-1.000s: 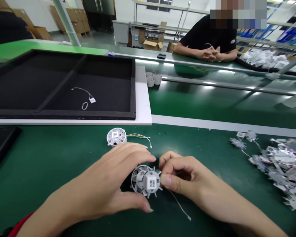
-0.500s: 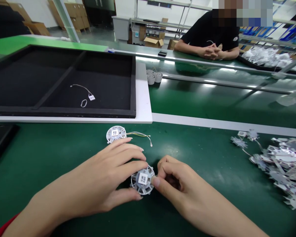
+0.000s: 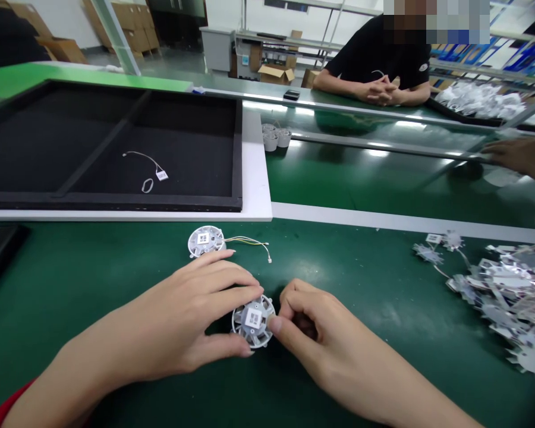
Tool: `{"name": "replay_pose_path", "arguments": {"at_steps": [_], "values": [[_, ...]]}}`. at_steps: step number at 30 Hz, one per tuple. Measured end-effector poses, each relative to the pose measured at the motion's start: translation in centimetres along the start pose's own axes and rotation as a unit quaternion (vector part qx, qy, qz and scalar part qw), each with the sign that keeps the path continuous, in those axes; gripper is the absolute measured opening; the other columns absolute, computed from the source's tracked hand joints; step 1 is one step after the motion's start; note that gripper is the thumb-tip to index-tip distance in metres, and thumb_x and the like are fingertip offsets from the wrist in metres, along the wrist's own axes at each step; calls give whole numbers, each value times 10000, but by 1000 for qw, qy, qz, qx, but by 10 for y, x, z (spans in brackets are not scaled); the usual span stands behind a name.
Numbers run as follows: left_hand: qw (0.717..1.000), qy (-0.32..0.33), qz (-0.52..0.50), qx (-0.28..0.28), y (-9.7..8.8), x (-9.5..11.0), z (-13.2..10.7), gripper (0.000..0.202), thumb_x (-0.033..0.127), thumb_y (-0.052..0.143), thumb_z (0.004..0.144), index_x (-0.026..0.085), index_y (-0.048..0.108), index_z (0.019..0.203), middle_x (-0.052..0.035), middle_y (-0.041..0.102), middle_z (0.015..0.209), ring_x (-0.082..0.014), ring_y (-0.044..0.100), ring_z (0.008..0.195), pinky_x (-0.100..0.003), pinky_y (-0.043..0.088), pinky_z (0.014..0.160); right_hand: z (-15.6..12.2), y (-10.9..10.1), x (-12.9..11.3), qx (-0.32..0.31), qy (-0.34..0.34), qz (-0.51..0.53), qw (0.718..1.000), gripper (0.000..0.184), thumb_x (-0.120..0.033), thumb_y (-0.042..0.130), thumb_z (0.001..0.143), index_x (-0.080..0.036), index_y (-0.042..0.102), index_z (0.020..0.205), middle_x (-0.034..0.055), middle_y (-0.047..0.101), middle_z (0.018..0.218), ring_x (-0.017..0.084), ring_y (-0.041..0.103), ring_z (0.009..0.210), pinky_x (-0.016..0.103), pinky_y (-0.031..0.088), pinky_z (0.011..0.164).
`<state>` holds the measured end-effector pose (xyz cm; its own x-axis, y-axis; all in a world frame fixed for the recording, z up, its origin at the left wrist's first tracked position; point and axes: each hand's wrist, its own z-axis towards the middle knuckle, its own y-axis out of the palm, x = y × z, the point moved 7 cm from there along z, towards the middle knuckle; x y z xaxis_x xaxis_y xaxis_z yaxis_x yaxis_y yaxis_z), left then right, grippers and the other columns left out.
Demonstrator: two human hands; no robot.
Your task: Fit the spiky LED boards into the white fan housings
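Note:
A round white plastic part (image 3: 254,320) with spokes and a square code label is held between both hands just over the green table. My left hand (image 3: 196,315) grips its left side, thumb below and index finger on the upper rim. At the right edge, my right hand (image 3: 314,333) pinches with thumb against curled index finger; whatever lies under the thumb is hidden. Beyond my left fingertips lies a second round labelled part (image 3: 205,241), its thin wires (image 3: 249,241) stretching right to a small white connector.
A heap of silvery star-shaped plates (image 3: 508,297) with wires lies at right. The black-framed tray (image 3: 196,205) holds a small wired label piece (image 3: 161,175). White cups (image 3: 276,138) stand beyond. A person (image 3: 374,65) sits opposite; another hand (image 3: 524,157) is at far right.
Another person's hand has come in at the far right edge. My hands keep the same hold on the round part; the whole view has shifted slightly.

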<state>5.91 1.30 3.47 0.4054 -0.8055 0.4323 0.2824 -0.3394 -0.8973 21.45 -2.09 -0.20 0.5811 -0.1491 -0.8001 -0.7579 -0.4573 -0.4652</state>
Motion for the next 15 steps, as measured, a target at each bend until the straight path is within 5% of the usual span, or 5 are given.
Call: {"name": "replay_pose_path", "arguments": {"at_steps": [8, 12, 15], "values": [[998, -35, -39, -35, 6, -2, 5, 473, 312, 871, 886, 210, 695, 1313, -55, 787, 1314, -318, 733, 1252, -515, 405, 1290, -4, -9, -3, -11, -30, -64, 997, 238, -367, 537, 1073, -255, 648, 894, -6, 629, 830, 161, 488, 666, 294, 361, 591], [998, -41, -49, -8, 5, -5, 2, 388, 334, 812, 926, 224, 721, 1287, -49, 802, 1270, -326, 742, 1231, -474, 536, 1182, -8, -14, -13, 27, -120, -131, 984, 212, -180, 515, 1068, -231, 691, 961, -3, 682, 853, 154, 597, 690, 291, 402, 601], [996, -60, -69, -4, 5, -10, -1, 401, 347, 783, 944, 231, 703, 1320, -44, 792, 1285, -298, 759, 1178, -401, 620, 1047, -14, -12, -22, 71, -219, -238, 943, 253, -102, 492, 1050, -193, 723, 999, 15, 661, 847, 157, 578, 619, 311, 374, 540]]}}
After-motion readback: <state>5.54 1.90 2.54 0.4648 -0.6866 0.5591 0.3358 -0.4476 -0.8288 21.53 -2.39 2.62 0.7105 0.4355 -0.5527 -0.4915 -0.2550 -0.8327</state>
